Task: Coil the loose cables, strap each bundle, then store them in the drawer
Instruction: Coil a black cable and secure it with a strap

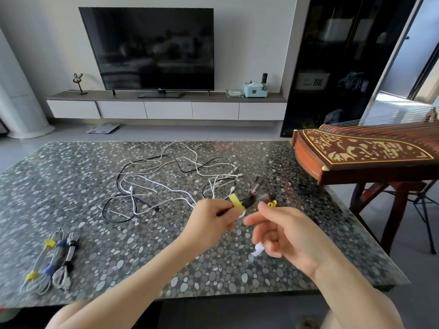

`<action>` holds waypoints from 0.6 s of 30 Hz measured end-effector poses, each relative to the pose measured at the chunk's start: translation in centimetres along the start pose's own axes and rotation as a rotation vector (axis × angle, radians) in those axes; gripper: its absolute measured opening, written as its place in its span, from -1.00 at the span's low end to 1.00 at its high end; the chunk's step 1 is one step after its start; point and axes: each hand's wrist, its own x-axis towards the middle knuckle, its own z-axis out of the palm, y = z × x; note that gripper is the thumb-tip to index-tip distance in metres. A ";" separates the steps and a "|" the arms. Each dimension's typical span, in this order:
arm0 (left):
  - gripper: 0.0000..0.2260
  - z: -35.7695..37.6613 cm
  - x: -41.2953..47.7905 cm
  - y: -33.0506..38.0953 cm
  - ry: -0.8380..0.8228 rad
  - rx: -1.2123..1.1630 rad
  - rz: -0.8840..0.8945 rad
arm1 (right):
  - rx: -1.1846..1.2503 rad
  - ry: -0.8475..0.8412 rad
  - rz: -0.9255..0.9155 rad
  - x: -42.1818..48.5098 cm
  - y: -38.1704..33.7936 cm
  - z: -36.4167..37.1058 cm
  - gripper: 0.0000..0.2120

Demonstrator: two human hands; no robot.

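No readable text; logo on the television (152, 48) seems blurred.

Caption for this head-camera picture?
Left hand grips a yellow strap, right hand a white strip, above tangled cables; three strapped bundles aside.

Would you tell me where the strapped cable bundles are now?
Head view: the strapped bundles lie side by side near the front-left corner of the table, left of the loose cable tangle.

Head-worn camera looks forward and down, close over the table (71, 176).
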 end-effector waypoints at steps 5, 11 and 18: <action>-0.78 -1.3 0.7 1.1 -0.222 -0.703 -0.339 | -0.172 0.334 -0.107 1.0 2.7 -1.0 -0.78; -0.77 -1.0 0.3 1.6 -0.358 -1.014 -0.437 | -0.089 -0.071 -0.282 2.5 1.7 1.1 -0.75; -0.82 -0.7 0.0 0.6 -0.185 -1.019 -0.452 | -0.264 0.283 -0.488 3.0 2.3 2.5 -0.82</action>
